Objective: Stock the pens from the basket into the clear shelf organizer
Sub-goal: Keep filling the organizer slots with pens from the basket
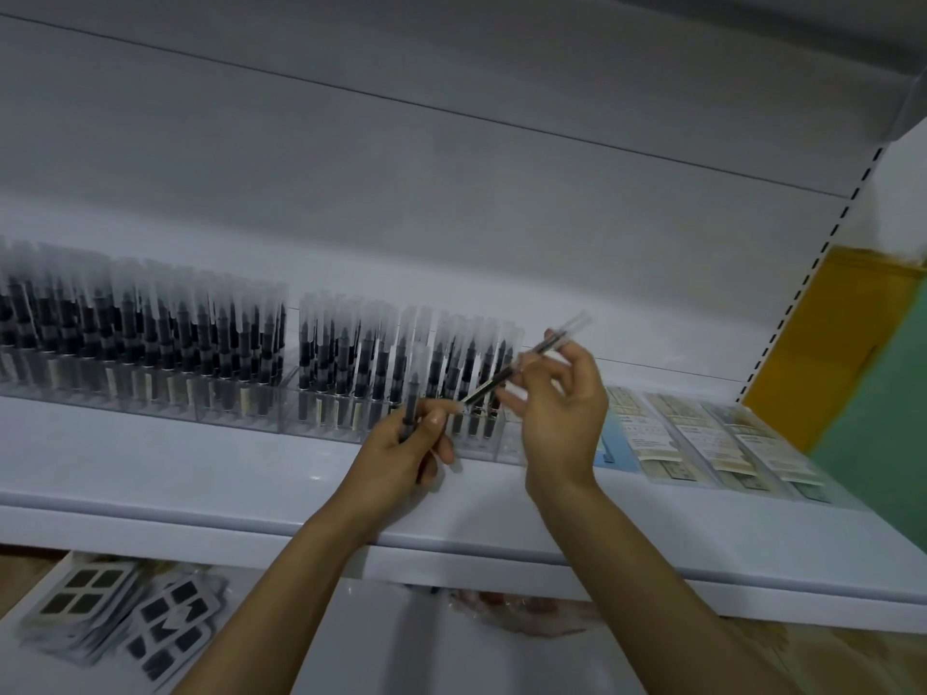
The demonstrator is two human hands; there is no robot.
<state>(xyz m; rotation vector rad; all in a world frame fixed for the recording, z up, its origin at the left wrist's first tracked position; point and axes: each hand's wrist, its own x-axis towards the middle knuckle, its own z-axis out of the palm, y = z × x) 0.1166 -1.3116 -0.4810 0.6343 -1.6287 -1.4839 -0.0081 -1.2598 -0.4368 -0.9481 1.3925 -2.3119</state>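
A person's right hand pinches a capped pen just right of the clear shelf organizer, its long axis slanting up toward the shelf's back right; the left hand grips a second pen upright, cap up, nearer the open slots.

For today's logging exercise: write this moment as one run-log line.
left hand: holds upright pen | right hand: holds tilted pen | organizer: nearly full

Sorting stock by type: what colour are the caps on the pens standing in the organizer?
Frosted, translucent white caps over dark barrels, seen in the head view.
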